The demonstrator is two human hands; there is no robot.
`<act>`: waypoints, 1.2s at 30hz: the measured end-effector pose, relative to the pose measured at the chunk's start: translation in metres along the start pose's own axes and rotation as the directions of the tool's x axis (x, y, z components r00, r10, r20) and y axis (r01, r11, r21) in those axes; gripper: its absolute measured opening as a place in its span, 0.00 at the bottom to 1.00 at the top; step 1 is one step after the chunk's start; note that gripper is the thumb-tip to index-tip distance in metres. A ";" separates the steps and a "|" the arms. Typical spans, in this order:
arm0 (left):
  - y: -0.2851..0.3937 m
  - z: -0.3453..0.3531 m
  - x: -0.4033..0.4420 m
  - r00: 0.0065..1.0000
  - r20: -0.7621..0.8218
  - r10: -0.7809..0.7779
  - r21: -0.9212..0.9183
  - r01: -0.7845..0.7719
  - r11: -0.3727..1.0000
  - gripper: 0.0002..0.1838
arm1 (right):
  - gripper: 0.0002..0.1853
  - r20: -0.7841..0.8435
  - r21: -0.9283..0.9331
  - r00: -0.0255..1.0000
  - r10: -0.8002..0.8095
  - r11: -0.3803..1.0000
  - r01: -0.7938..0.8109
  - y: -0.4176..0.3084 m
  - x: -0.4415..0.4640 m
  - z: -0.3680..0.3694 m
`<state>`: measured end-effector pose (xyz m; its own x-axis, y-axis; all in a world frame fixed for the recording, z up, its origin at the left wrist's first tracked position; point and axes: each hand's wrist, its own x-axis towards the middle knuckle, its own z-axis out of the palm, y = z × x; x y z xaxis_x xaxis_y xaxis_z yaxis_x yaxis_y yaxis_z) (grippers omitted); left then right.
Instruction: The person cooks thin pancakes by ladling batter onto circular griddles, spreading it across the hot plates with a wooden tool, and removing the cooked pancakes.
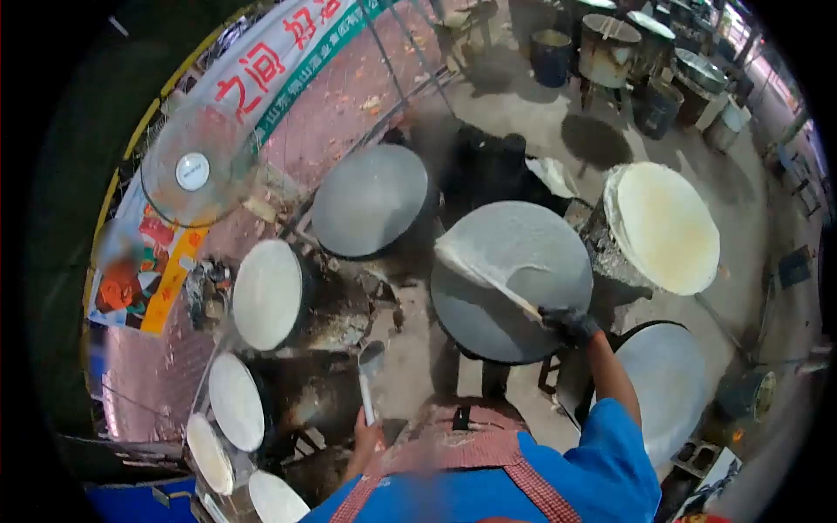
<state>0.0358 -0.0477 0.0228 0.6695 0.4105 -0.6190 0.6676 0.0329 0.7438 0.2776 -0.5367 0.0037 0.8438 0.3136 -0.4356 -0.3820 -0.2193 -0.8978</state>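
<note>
My right hand (571,326), in a black glove, is closed round the handle of a batter-coated spreader (490,277). The spreader lies across a large round grey griddle (514,327), with a curved streak of pale batter near its upper left. Lower down, my bare left hand (368,433) grips a metal scoop (370,375) by its light handle, and the scoop's head points up, left of the griddle and clear of it.
A bare griddle (370,200) stands at the upper left, another (664,383) at the lower right. Pale pancakes cover griddles at the right (667,228) and left (268,295). A fan (193,172) stands by a banner (288,65). Drums (609,50) stand at the back.
</note>
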 end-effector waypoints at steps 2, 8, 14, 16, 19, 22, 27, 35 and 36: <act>-0.002 0.001 -0.006 0.997 0.010 -0.080 -0.090 0.080 0.993 0.33 | 0.15 0.024 -0.101 0.997 0.076 0.992 -0.073 -0.003 -0.039 0.003; 0.018 0.008 -0.022 0.986 0.020 -0.165 -0.144 0.166 0.976 0.34 | 0.15 -0.093 -0.311 0.959 -0.267 0.923 0.227 0.058 0.006 -0.059; 0.008 0.002 -0.021 0.989 -0.031 -0.141 -0.086 0.138 0.987 0.36 | 0.14 0.446 -0.751 0.731 -0.517 0.228 0.620 0.031 -0.042 -0.044; -0.011 -0.006 -0.018 0.992 -0.071 -0.100 -0.090 0.093 0.992 0.37 | 0.12 0.136 -0.626 0.854 -0.503 0.624 0.467 0.028 -0.009 -0.045; -0.035 -0.017 -0.004 0.995 -0.086 -0.054 -0.065 0.048 0.997 0.38 | 0.12 -0.143 -0.211 0.989 0.032 0.975 -0.062 -0.031 0.040 -0.042; -0.033 -0.017 -0.018 0.990 -0.130 -0.056 -0.053 0.050 0.997 0.37 | 0.14 -0.084 -0.151 0.953 0.290 0.942 -0.300 -0.049 0.040 -0.027; -0.040 -0.020 -0.020 0.978 -0.137 -0.157 -0.105 0.144 0.984 0.38 | 0.14 0.068 -0.357 0.996 0.063 0.933 -0.035 0.007 -0.019 -0.068; -0.033 -0.026 -0.039 0.973 -0.196 -0.124 -0.094 0.107 0.990 0.38 | 0.13 -0.027 -0.287 0.981 0.193 0.938 -0.192 -0.014 0.080 -0.055; -0.033 -0.023 -0.038 0.971 -0.197 -0.134 -0.099 0.116 0.988 0.37 | 0.13 0.004 -0.301 0.975 0.220 0.930 -0.209 -0.011 0.064 -0.056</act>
<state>-0.0193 -0.0431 0.0271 0.4964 0.5742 -0.6511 0.7053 0.1705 0.6881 0.3569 -0.5664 -0.0103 0.7373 0.2612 -0.6231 -0.4184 -0.5476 -0.7246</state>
